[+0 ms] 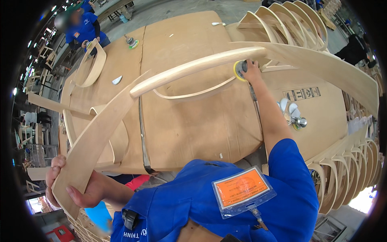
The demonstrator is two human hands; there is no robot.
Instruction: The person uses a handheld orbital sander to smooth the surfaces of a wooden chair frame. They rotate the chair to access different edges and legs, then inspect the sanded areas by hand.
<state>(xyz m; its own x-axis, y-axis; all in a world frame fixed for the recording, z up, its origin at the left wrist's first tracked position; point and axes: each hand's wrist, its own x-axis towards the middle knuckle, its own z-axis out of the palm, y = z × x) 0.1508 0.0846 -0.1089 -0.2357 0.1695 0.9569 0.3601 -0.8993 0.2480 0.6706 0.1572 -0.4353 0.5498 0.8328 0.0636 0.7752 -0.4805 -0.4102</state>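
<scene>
seen from the head camera, the curved wooden frame (193,68) spans above the cardboard-covered table (193,133), its flat ends reaching out over the table's left and right sides; i cannot tell whether anything props up the right end.

off the table's near left corner, the left hand (92,192) is closed round the tip of the frame, thumb on the upper face and fingers behind the edge, a hold that seems meant to steady the long piece from its end.

over the table's far right half, the right hand (252,73) is wrapped round a round sander (240,71), which probably leaves the yellow-edged pad free to face the wood; whether they touch is unclear.

a second sander (299,123) sits on the table's right side beside white fan-shaped pieces (293,109), likely kept within reach. bent wooden parts (282,22) stand nested at the table's far right corner, presumably to save room.
</scene>
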